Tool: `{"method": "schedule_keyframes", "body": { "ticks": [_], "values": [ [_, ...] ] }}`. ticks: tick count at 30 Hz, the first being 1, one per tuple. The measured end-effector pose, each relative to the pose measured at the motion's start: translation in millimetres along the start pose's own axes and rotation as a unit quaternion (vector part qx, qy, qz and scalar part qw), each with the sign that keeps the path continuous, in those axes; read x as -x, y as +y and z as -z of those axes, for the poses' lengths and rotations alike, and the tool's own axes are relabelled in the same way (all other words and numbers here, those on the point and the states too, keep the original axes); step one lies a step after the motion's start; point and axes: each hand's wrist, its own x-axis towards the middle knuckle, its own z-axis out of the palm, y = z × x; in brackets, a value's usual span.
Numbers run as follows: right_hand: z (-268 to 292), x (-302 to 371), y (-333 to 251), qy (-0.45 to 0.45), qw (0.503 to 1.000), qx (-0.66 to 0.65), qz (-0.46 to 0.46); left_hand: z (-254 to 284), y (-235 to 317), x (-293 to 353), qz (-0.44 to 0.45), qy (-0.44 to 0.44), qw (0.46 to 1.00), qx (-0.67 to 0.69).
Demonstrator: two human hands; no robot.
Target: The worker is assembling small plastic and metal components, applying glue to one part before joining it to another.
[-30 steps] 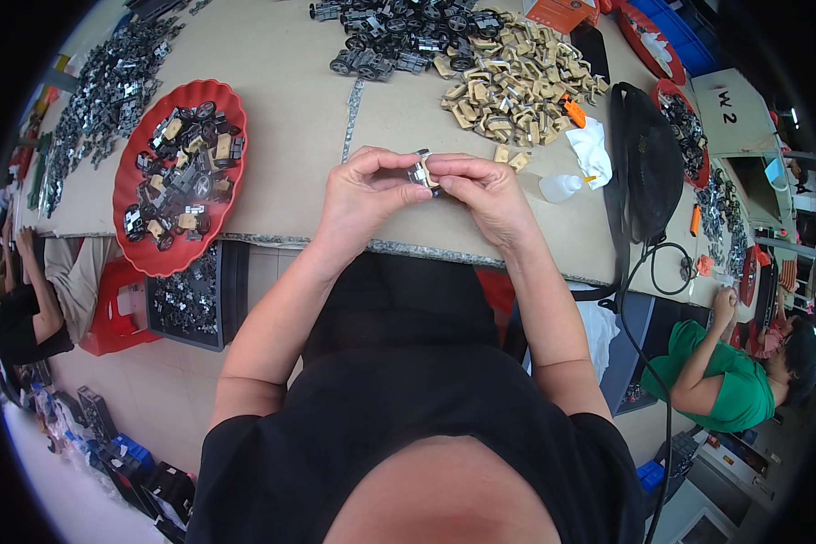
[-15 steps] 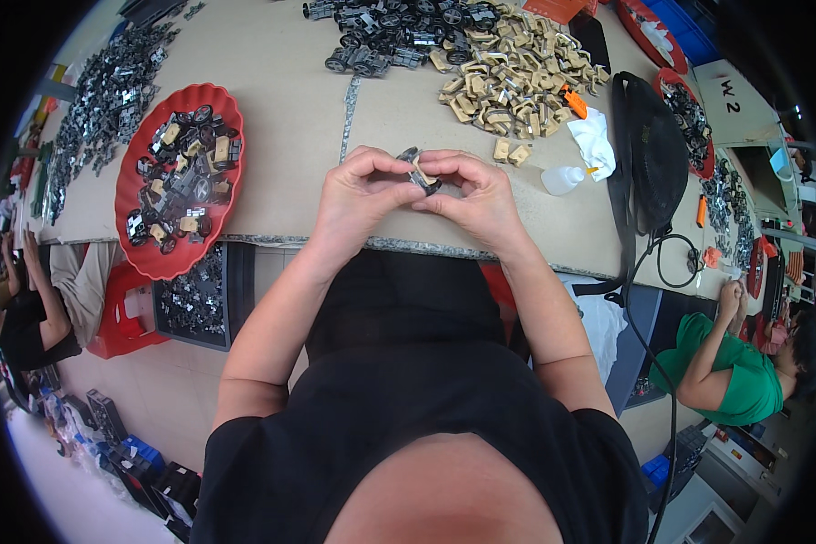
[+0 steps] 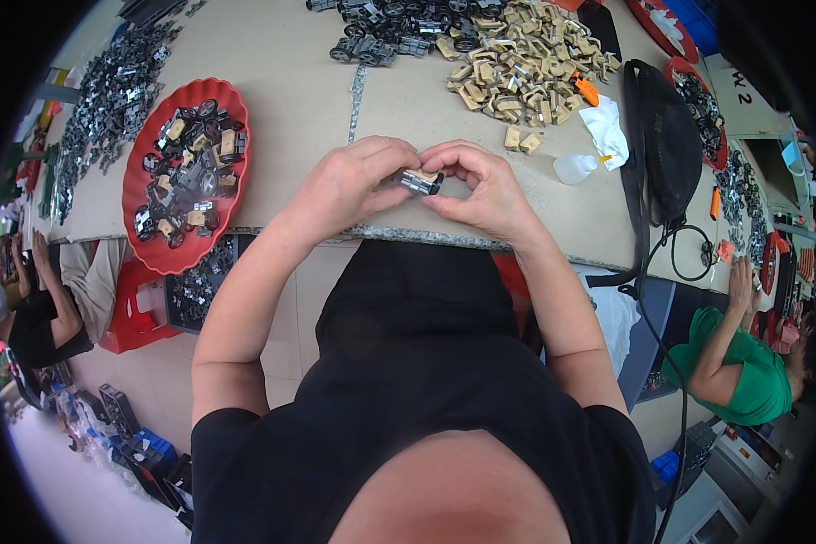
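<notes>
Over the table's near edge, my left hand (image 3: 346, 186) and my right hand (image 3: 488, 195) hold one small toy vehicle part (image 3: 421, 183) between them. It shows a tan piece on top of a grey and black chassis with a dark wheel at its right end. Fingers and thumbs of both hands close on it from either side, hiding part of it. Two loose tan pieces (image 3: 522, 140) lie beyond my right hand, with a small white squeeze bottle (image 3: 573, 168) to their right.
A red scalloped tray (image 3: 132, 195) of assembled parts stands at left. Tan pieces (image 3: 526, 68) and black wheeled chassis (image 3: 399, 27) are heaped at the back. A black bag (image 3: 662, 136), crumpled tissue (image 3: 605, 131) and dangling cable (image 3: 648, 322) are at right. A co-worker in green (image 3: 739, 372) sits further right.
The toy vehicle part has turned between my fingers; its grey side now faces up toward me. My left hand has shifted slightly left. The whole view has shifted a little.
</notes>
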Motion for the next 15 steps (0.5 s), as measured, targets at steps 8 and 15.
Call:
{"method": "schedule_keyframes", "body": {
  "ticks": [8, 15],
  "values": [
    [-1, -2, 1, 0.000, 0.996, 0.083, 0.031, -7, -12, -3, -0.027, 0.008, 0.998, 0.064],
    [-1, -3, 0, 0.005, 0.996, 0.086, 0.034, -11, -18, -2, -0.014, 0.007, 0.996, 0.089]
  ]
}}
